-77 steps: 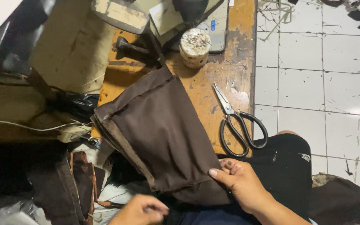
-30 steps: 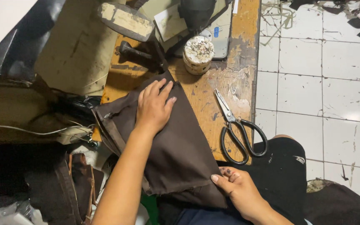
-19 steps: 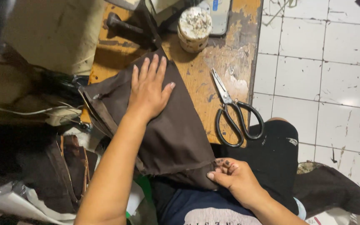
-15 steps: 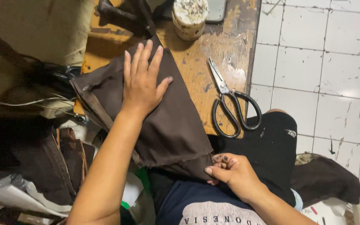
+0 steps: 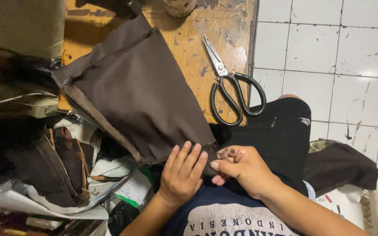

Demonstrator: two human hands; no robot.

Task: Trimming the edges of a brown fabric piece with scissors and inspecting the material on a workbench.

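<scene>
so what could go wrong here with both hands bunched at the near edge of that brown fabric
The scissors lie with their handles past the edge of the wooden table; a tug on the brown fabric or a knock from the knee could tip them off.

The left hand and right hand work only the frayed near corner, so the far end could slide or bunch.

The fabric's left side hangs over the cluttered pile and might snag.

brown fabric piece (image 5: 138, 94): 1 | scissors (image 5: 232, 87): 1 | hands: 2
</scene>
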